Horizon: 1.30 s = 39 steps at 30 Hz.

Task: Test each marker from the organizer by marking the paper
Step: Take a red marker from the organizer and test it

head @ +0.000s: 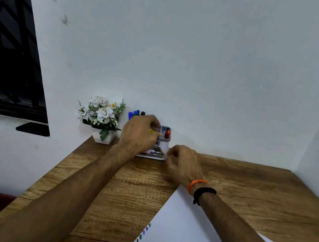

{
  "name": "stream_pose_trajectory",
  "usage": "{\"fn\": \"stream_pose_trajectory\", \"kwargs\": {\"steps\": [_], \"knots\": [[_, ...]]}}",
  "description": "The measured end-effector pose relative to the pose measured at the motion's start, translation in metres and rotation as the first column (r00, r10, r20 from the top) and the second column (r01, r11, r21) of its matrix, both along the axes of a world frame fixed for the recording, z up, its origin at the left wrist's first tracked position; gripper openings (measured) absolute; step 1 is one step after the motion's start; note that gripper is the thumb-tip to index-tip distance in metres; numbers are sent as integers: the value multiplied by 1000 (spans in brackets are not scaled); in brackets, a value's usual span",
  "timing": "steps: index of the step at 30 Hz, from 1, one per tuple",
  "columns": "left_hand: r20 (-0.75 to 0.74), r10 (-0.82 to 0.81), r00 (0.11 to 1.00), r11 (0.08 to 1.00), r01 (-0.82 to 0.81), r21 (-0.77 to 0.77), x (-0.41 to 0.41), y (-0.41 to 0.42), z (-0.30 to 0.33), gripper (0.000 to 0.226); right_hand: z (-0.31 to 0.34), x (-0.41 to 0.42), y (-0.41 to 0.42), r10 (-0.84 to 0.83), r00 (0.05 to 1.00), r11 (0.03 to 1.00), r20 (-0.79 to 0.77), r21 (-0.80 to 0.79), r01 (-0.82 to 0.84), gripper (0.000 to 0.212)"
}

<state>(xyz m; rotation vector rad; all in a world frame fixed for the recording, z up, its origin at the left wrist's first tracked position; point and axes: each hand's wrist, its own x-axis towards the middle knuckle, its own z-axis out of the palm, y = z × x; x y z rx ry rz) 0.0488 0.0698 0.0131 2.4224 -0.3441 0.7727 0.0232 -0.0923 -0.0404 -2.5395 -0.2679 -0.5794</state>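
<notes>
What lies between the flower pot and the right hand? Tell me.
In the head view, the left hand and the marker organizer lie between the flower pot and the right hand.

Wooden desk (120, 198), set against a white wall. Organizer (163, 142), grey-white, between the two hands at the desk's far edge; red marker (167, 133) upright in it. Left hand (139, 134) curled over the organizer, pinching a yellow item (151, 131), blurred. Right hand (184, 165) just right of it, fingers curled at its corner. Paper (187, 241) under the right forearm, coloured marks along its left edge. Potted white flowers (101, 117) left of the left hand.
</notes>
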Motion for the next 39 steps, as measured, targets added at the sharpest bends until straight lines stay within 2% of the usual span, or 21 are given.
{"fn": "stream_pose_trajectory", "kwargs": {"steps": [4,7,11,16,21,25,27,29,31,34,36,37,39], "knots": [[-83,46,995,998,-42,51,4,-28,-9,52,-10,-1,-7,3,996,997,-86,-79,-10,10],[-87,113,990,993,-109,47,11,-40,-15,60,-15,0,-9,26,989,994,-143,-105,-42,5],[-76,145,986,988,-148,-32,18,-45,-18,45,-18,4,-8,19,990,990,-142,-136,-39,10],[-1,95,995,988,-94,-121,12,-41,-7,22,-21,4,-7,5,991,990,-133,-142,-24,10],[151,47,987,966,-7,-259,-18,-32,32,13,-21,3,-7,14,992,985,-126,-166,-35,16],[208,-9,978,892,102,-441,-50,-24,55,14,-15,4,-6,14,986,981,-165,-188,-46,29],[144,-61,988,794,136,-593,-61,-20,52,13,-10,-2,-5,78,985,993,-154,-72,-90,42],[39,-159,986,630,132,-765,-71,-19,41,10,0,-14,-2,183,972,970,-148,190,-154,54],[-43,-259,965,459,84,-885,-82,-18,27,7,11,-30,1,337,930,836,-147,501,-224,53],[-119,-395,911,270,-9,-963,-95,-16,1,7,23,-48,0,471,879,620,-78,738,-266,49],[-142,-475,868,244,-25,-970,-101,-13,-14,6,25,-58,-2,471,880,517,-54,825,-226,52],[-151,-505,850,266,-13,-964,-105,-13,-20,5,24,-62,-4,469,882,483,-50,850,-209,48],[-173,-556,813,346,37,-938,-112,-12,-28,6,20,-70,-8,468,883,477,-49,854,-206,37]]}}
